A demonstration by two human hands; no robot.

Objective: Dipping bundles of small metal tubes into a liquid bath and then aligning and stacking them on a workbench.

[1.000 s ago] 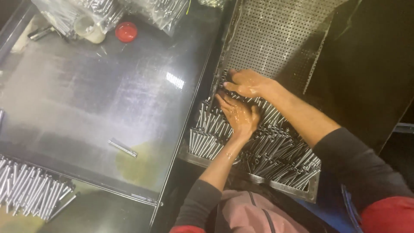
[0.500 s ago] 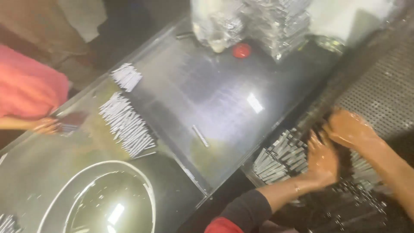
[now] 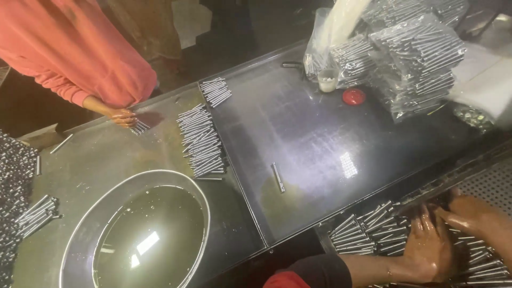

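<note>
Head view, looking down across a dark, oily metal table (image 3: 330, 144). At the near right corner, both hands sunk in a tray of oily steel pins (image 3: 362, 229), set below the table's near edge. Left hand (image 3: 429, 248) laid flat and wide, fingers spread, palm pressing down on the pins, seemingly to level them or hold the rows in line. Right hand (image 3: 472, 213) just beside it on the far right side, glistening wet, fingers curled down among the pins; whether gripping any, impossible to tell. Perforated metal panel (image 3: 488, 184) rising at the right edge, probably for draining.

On the table itself, one stray pin (image 3: 278, 177) lying alone near the middle. Left of it, a long row of pins (image 3: 202, 140) laid side by side, and a smaller batch (image 3: 216, 90) farther off, sorted into even rows, likely for counting. At the near left, a big oval basin (image 3: 141, 229) holding murky liquid. At the far right, clear bags of packed pins (image 3: 410, 58) stacked together, with a red cap (image 3: 354, 96) and a small white cup (image 3: 326, 81) next to them.

At the far left, another person in a coral sweatshirt (image 3: 74, 48), one hand (image 3: 121, 116) resting on a small pin cluster (image 3: 140, 127).
</note>
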